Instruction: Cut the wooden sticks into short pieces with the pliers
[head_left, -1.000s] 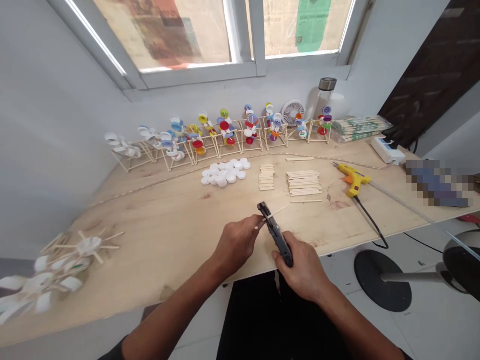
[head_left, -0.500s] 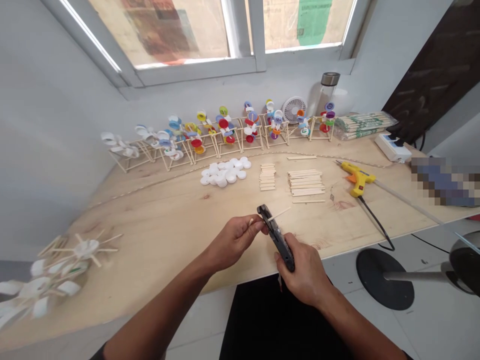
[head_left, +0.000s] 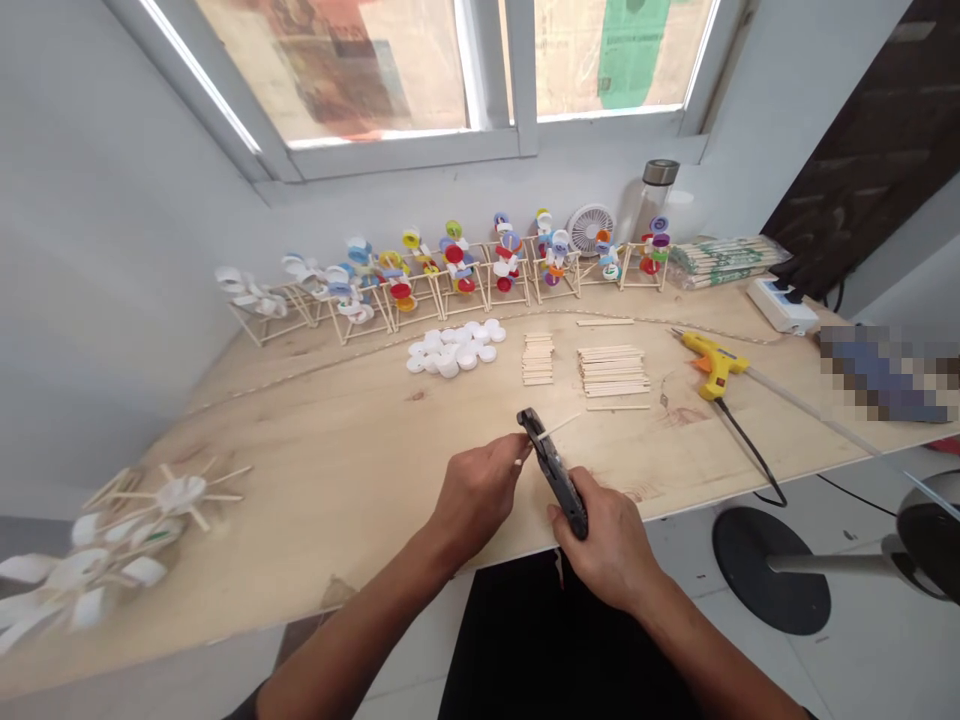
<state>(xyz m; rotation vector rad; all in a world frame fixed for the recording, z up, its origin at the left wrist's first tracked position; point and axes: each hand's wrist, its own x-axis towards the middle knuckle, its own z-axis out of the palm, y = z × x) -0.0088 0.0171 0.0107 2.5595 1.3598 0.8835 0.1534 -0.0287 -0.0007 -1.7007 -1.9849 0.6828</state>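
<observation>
My right hand [head_left: 609, 540] is wrapped round the lower end of a long dark grey hand tool [head_left: 556, 475]; its exact kind I cannot tell. A thin wooden stick [head_left: 562, 425] crosses the head of this tool and pokes out to the right. On the other side, my left hand [head_left: 480, 495] is closed with fingertips pinched on the stick's left end, close to the tool's tip. Both hands are above the front edge of the wooden table [head_left: 337, 480]. Beyond them lie a stack of longer sticks [head_left: 613, 372] and a pile of shorter sticks [head_left: 538, 360].
White bottle caps [head_left: 454, 348] are heaped mid-table. Stick frames with coloured cap wheels [head_left: 457, 265] line the wall. Right are a yellow glue gun [head_left: 712, 362] with its cord and a power strip [head_left: 782, 305]. White-cap stick wheels [head_left: 180, 494] sit at left.
My left hand has turned over so its back now faces up, still at the stick. The right hand and tool stay almost in place; the view has shifted slightly.
</observation>
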